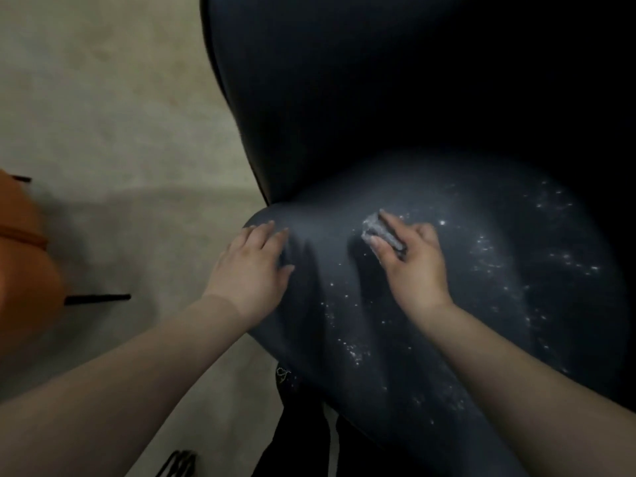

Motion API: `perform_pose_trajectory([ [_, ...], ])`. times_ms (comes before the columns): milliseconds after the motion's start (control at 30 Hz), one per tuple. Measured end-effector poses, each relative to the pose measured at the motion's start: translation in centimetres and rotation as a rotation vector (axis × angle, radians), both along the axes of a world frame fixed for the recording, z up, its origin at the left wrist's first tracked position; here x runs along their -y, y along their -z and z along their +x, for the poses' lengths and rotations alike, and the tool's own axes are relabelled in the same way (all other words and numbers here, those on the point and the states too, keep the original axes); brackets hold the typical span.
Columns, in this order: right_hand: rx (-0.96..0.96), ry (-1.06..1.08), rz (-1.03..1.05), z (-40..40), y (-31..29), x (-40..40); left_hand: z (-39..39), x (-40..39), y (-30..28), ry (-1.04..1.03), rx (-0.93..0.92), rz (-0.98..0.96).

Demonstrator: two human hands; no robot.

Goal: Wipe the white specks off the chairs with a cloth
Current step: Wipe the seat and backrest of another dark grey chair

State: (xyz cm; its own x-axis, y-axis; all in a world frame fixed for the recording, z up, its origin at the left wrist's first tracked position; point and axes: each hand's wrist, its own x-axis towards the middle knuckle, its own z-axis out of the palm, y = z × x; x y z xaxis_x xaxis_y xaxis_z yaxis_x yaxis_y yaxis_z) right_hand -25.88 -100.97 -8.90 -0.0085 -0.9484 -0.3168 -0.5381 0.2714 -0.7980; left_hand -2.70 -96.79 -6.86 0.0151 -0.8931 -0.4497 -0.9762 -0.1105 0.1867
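Note:
A dark blue-grey chair fills the right of the view, its seat (447, 290) below and its backrest (361, 91) above. White specks (488, 246) dot the seat, thick on the right side and along the front middle. My right hand (411, 261) presses a small grey folded cloth (377, 230), dusted white, against the seat near its middle. My left hand (253, 266) lies flat with fingers spread on the seat's left edge, where the fabric creases.
A beige floor (120, 115) lies to the left. An orange chair (24, 242) with black legs (98, 299) stands at the far left edge. Dark clothing (299, 438) shows below the seat's front.

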Motion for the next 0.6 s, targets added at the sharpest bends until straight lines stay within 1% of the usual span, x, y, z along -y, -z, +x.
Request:
perform_pose_trajectory([
  [133, -0.157, -0.050, -0.154, 2.8, 3.4, 1.9, 2.2, -1.4, 3.9, -0.131, -0.045, -0.032],
  [267, -0.321, -0.075, -0.233, 4.9, 6.0, 2.9, 3.0, -2.6, 6.2, -0.213, -0.078, -0.055],
  [300, -0.347, -0.124, -0.264, 5.5, 6.2, 2.2, 2.9, -2.9, 6.6, -0.212, -0.080, -0.049],
  [367, -0.350, -0.295, -0.339, 6.0, 6.5, 0.1, 2.6, -3.3, 7.1, -0.192, -0.067, -0.051],
  [433, -0.368, -0.458, -0.406, 5.3, 6.5, -1.4, 2.4, -3.5, 7.2, -0.190, -0.064, -0.066],
  [467, -0.393, -0.505, -0.431, 4.6, 6.4, -1.2, 2.4, -3.5, 7.1, -0.198, -0.070, -0.070],
  [533, -0.449, -0.489, -0.448, 3.6, 6.3, 0.7, 2.6, -3.4, 7.1, -0.220, -0.092, -0.072],
  [600, -0.464, -0.300, -0.407, 3.9, 6.6, 3.7, 2.7, -3.3, 7.2, -0.237, -0.110, -0.067],
])
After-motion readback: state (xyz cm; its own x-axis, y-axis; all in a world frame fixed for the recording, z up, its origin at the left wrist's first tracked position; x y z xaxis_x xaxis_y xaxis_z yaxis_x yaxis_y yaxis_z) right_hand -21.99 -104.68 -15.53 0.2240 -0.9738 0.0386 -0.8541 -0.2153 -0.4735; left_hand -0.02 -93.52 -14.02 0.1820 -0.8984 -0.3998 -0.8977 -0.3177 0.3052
